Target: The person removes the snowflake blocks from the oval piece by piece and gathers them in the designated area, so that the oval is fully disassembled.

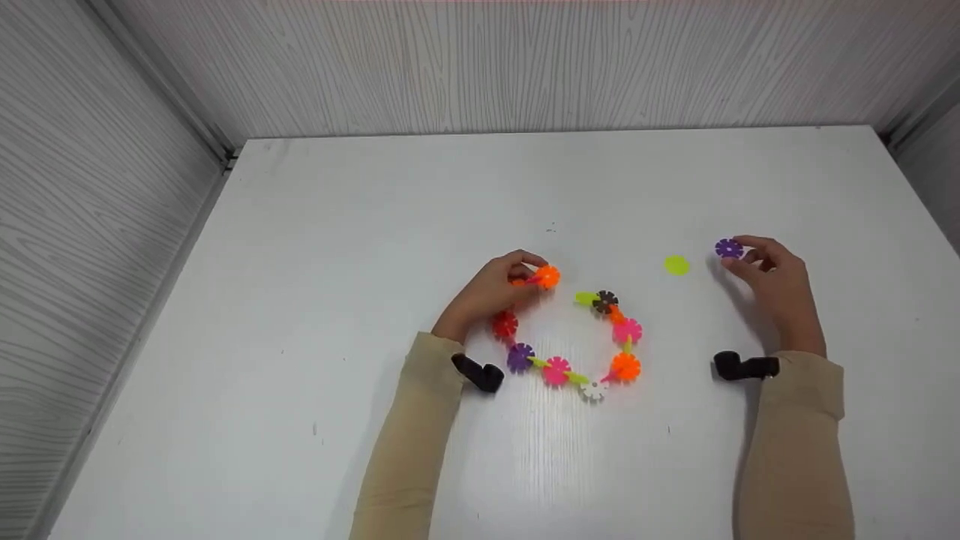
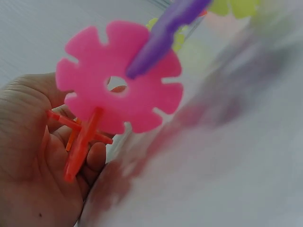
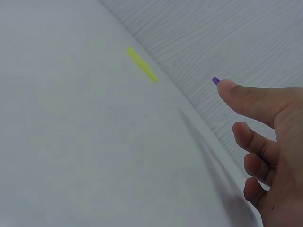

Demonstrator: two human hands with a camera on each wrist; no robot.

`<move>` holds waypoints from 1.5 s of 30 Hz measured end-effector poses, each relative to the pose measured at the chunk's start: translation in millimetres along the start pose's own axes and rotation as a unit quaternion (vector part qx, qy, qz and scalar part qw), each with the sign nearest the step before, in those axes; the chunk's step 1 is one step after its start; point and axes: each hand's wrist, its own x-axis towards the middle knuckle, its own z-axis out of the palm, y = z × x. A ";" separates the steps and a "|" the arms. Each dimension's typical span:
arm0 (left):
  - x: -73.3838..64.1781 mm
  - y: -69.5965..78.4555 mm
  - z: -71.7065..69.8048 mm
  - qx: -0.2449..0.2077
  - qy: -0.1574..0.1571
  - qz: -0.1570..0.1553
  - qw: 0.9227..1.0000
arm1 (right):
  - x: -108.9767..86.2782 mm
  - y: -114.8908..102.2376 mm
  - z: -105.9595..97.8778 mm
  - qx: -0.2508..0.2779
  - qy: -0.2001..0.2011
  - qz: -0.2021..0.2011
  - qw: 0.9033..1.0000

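A chain of notched plastic discs in several colours curves into an unclosed ring on the table. My left hand (image 1: 491, 289) grips one end of it, where an orange disc (image 1: 548, 277) sticks out past the fingers. Close by that hand in the left wrist view are a pink disc (image 2: 156, 97) and red pieces (image 2: 78, 153) joined to it. The chain's other end has a dark brown disc (image 1: 605, 302) with a yellow-green disc (image 1: 585, 298). Off to the right, my right hand (image 1: 776, 281) pinches a loose purple disc (image 1: 728, 248) between thumb and fingertip, above the table.
A single yellow-green disc (image 1: 676, 265) lies on the white table (image 1: 360, 225), left of my right hand. Wood-grain panels (image 1: 480, 67) stand along the back and the sides. A black wrist camera (image 1: 480, 373) sits at each sleeve cuff.
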 end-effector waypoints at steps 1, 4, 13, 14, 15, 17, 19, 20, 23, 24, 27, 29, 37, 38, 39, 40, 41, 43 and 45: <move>-0.2 0.1 0.0 -0.001 0.000 0.001 1.000 | -0.1 0.9 -0.2 -0.002 -0.003 0.002 1.000; -0.1 -0.4 0.2 -0.003 0.000 0.000 1.000 | -0.7 2.5 -0.4 -0.012 -0.013 0.011 1.000; -0.8 -3.5 -0.3 -0.019 0.000 0.003 1.000 | -3.0 4.3 3.6 -0.009 -0.033 0.025 0.999; -1.0 -3.6 -0.3 -0.020 0.001 0.003 1.000 | -2.9 4.9 3.9 -0.005 -0.037 0.027 0.999; -1.1 -3.8 -0.3 -0.020 0.001 0.003 1.000 | -2.9 5.6 4.1 -0.002 -0.040 0.028 0.999; -1.2 -4.2 -0.3 -0.018 0.001 0.004 1.000 | -2.9 6.6 4.5 -0.001 -0.047 0.031 0.998; -1.2 -4.7 -0.4 -0.013 0.002 0.005 1.000 | -2.8 7.1 5.0 -0.007 -0.051 0.030 0.998; -1.2 -4.9 -0.5 -0.010 0.002 0.006 1.000 | -2.6 7.2 5.3 -0.011 -0.052 0.027 0.998; -1.2 -5.5 -1.1 0.001 0.004 0.009 1.000 | -1.5 6.3 6.2 -0.025 -0.055 0.021 0.998; -1.0 -5.8 -1.4 0.005 0.005 0.010 1.000 | -1.1 5.9 6.4 -0.027 -0.056 0.020 0.998; -0.8 -6.2 -2.1 0.010 0.006 0.016 1.000 | 0.5 5.1 6.6 -0.036 -0.058 0.012 0.998; -0.4 -6.6 -2.4 0.011 0.007 0.017 1.000 | 1.2 5.0 6.6 -0.042 -0.058 0.007 0.997; -0.6 -6.2 -2.5 0.007 0.006 0.010 1.000 | 0.3 3.8 6.9 -0.039 -0.066 0.020 0.997; -0.6 -6.0 -2.5 0.006 0.006 0.009 1.000 | 0.3 3.5 6.8 -0.039 -0.067 0.019 0.997; -0.5 -5.9 -2.4 0.006 0.007 0.007 1.000 | 0.1 2.9 6.5 -0.036 -0.068 0.020 0.997; -0.4 -5.6 -2.3 0.005 0.008 0.006 1.000 | 0.0 2.3 6.3 -0.032 -0.068 0.023 0.997; -0.3 -5.3 -2.2 0.005 0.008 0.004 1.000 | -0.3 1.8 6.1 -0.027 -0.067 0.026 0.997; 0.1 -5.1 -1.8 0.006 0.008 0.004 1.000 | -0.6 1.1 5.6 -0.016 -0.062 0.026 0.998; 0.2 -5.0 -1.5 0.005 0.007 0.002 1.000 | -0.9 0.2 5.2 -0.007 -0.056 0.024 0.998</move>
